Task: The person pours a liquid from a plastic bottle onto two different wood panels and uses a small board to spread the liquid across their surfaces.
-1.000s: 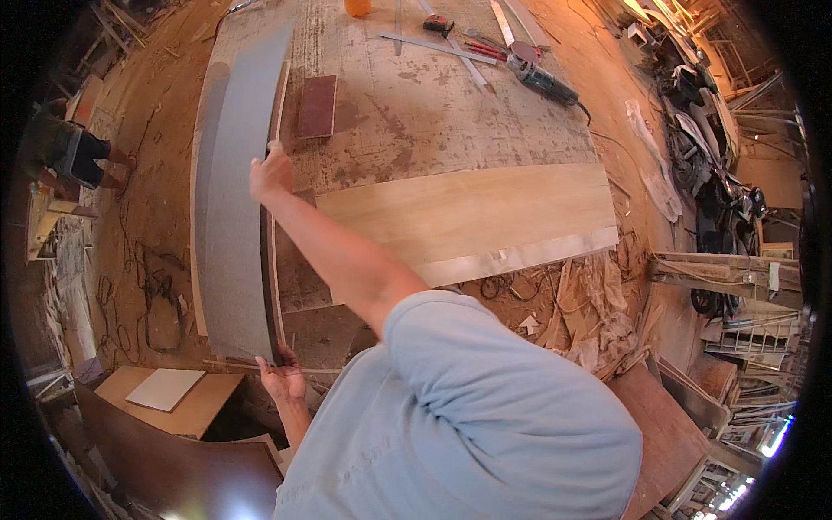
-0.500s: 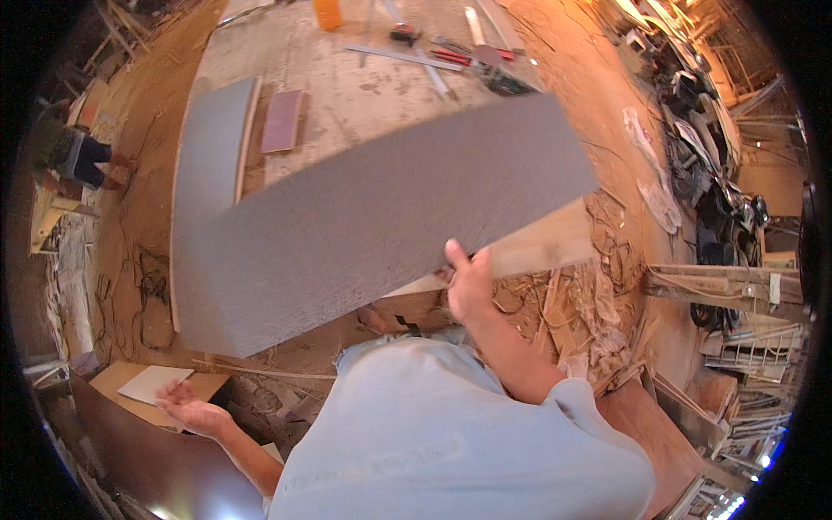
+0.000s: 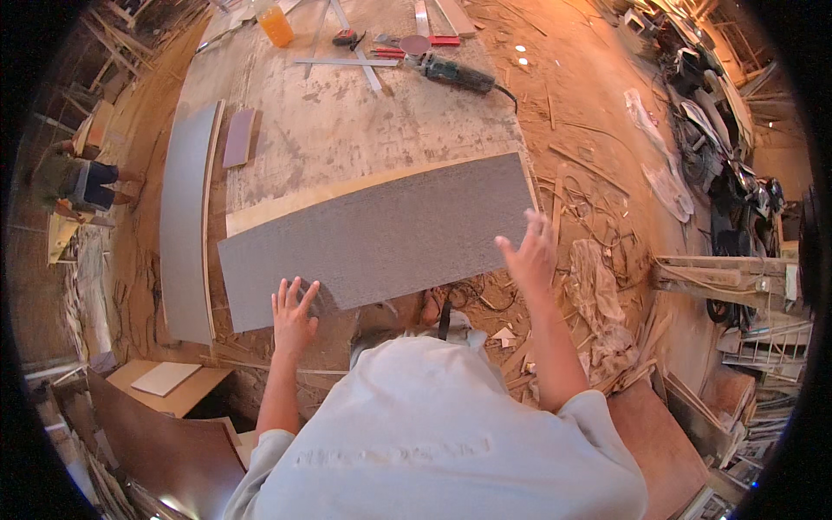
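A long grey board (image 3: 381, 234) lies at a slant on the near part of the worktable (image 3: 312, 130), over a pale wooden board (image 3: 286, 204) whose edge shows along its far side. My left hand (image 3: 295, 316) is at the grey board's near edge, fingers spread and fingertips over its surface. By the right end of the board is my right hand (image 3: 530, 256), fingers apart and holding nothing; whether it touches the board I cannot tell. Left of these lies another grey board (image 3: 186, 225), with a small purplish block (image 3: 239, 139) beside it.
Toward the far end lie an angle grinder (image 3: 455, 74), a tape measure (image 3: 345, 38), crossed metal rulers (image 3: 364, 65) and an orange container (image 3: 276, 26). Wood scraps and plastic sheeting (image 3: 594, 295) litter the floor at right. Another person (image 3: 78, 180) is at far left.
The grey board has gone from my right hand's grip down onto the table. My right hand let go and moved right; my left hand came up from the lower left to the board.
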### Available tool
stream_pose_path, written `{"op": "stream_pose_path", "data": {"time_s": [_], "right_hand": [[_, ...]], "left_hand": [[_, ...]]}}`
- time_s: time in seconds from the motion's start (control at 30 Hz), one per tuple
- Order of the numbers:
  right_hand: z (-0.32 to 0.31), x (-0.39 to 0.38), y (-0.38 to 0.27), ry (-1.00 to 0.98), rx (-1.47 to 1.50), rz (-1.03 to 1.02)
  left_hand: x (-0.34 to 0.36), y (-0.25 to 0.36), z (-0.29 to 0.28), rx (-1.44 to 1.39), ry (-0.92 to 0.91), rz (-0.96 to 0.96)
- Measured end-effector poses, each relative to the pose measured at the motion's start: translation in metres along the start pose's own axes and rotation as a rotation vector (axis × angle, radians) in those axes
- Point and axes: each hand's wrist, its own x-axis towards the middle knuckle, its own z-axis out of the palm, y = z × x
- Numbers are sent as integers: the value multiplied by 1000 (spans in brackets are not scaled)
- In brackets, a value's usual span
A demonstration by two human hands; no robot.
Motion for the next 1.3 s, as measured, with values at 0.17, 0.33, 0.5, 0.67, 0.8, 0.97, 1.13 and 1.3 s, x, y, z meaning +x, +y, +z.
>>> {"op": "stream_pose_path", "data": {"time_s": [0.17, 0.33, 0.5, 0.67, 0.8, 0.97, 1.13, 1.3], "right_hand": [[23, 36, 40, -159, 201, 203], [52, 25, 67, -146, 206, 201], [62, 33, 87, -134, 58, 139], [49, 39, 73, -173, 65, 151], [38, 42, 62, -204, 122, 203], [38, 44, 50, -143, 66, 249], [30, 75, -63, 70, 35, -184], [101, 70, -158, -193, 69, -411]], "left_hand": [[19, 0, -12, -245, 93, 40], [33, -18, 9, -109, 88, 37], [33, -17, 17, -97, 89, 39], [33, -15, 10, -163, 58, 24], [38, -15, -1, -107, -49, 3], [78, -19, -57, -249, 98, 16], [278, -68, -104, -687, 426, 125], [577, -137, -132, -832, 932, -135]]}}
